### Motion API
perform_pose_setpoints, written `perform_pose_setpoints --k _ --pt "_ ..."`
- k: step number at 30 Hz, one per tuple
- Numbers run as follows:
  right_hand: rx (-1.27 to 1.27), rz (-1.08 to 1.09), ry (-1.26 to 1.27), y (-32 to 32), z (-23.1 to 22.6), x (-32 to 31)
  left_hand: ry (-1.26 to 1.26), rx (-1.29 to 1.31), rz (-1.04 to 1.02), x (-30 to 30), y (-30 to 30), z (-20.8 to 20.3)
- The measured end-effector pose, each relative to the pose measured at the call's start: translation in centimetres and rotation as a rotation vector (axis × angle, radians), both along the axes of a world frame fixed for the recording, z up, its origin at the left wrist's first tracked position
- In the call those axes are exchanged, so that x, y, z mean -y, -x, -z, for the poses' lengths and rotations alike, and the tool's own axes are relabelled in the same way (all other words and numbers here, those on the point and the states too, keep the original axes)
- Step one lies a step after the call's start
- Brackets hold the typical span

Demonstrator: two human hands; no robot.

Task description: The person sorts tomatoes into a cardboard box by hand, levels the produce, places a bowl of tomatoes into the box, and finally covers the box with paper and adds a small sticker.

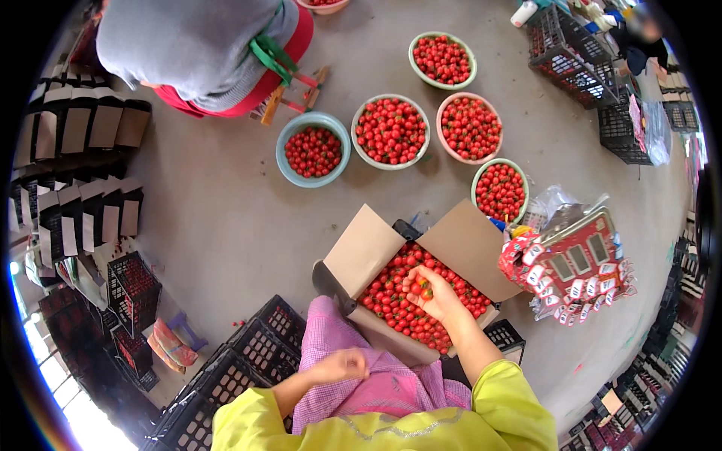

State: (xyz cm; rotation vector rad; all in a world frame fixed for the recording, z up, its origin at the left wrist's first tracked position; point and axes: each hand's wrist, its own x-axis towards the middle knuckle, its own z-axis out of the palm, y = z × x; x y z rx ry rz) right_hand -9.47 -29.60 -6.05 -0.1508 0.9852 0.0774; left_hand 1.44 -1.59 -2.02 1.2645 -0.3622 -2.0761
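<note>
In front of my lap stands an open cardboard box (347, 254) with its flaps folded outward, filled with loose red cherry tomatoes (398, 307). Over the middle of that heap my right hand (432, 295) is closed round cherry tomatoes (422, 289), one of them partly orange; how many it holds is hidden. Near the box's lower left side, above my checked pink clothing (327, 331), hovers or rests my left hand (344, 366). Its fingers are curled in and slightly blurred, and whatever they may hold is hidden.
Beyond the box stand several basins of cherry tomatoes, including a blue basin (281, 158) and a pink basin (492, 113). A red scale (583, 252) is at the right. Black crates (248, 353) stand at my left. Another person (195, 52) bends beside a stool at upper left.
</note>
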Motion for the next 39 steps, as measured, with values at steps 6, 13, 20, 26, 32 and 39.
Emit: perform_pose_setpoints --k 6,13,20,26,32,39 --pt "-0.212 -0.084 0.129 2.4 4.1 -2.7 0.274 0.871 0.004 9.2 -0.4 5.5" --pt "-0.269 -0.366 0.589 4.6 8.0 -3.0 0.406 1.027 0.195 8.6 5.7 13.5" --pt "-0.252 -0.351 1.108 4.0 11.8 -1.9 0.339 0.899 0.806 8.4 6.7 14.1" --pt "-0.406 -0.698 1.852 3.2 12.5 -2.0 0.566 1.155 0.821 8.5 6.4 13.1" --pt "-0.2 -0.636 1.85 2.3 12.8 -3.3 0.724 1.095 0.786 6.8 6.5 11.0" --pt "-0.162 -0.638 2.151 4.1 11.5 -5.9 0.824 1.065 0.982 1.8 9.6 10.3"
